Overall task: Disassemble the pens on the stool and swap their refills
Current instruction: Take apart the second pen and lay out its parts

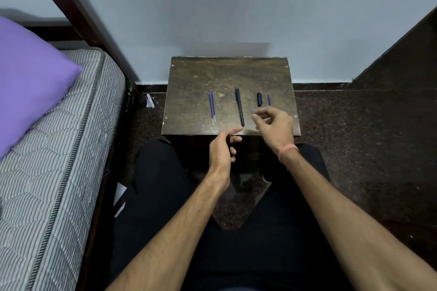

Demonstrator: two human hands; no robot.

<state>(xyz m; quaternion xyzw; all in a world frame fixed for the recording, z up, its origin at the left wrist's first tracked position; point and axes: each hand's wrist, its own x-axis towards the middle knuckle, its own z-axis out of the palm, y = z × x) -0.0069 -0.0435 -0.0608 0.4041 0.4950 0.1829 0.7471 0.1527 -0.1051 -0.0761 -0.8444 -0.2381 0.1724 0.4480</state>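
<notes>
A dark wooden stool [203, 73] stands against the wall. Two thin blue refills [211, 107] lie side by side on its left part. A black pen [239, 107] lies lengthwise in the middle. To its right rest a short black cap [259, 99] and a small blue piece [269, 99]. My left hand [223, 146] hovers at the stool's front edge, fingers loosely curled, empty. My right hand [275, 123] hangs over the front right part, just below the cap, fingers apart and holding nothing I can see.
A bed with a striped mattress [71, 149] and a purple pillow [30, 73] runs along the left. A dark wooden panel [406, 59] rises at the right. My knees in dark trousers sit below the stool. Speckled dark floor surrounds it.
</notes>
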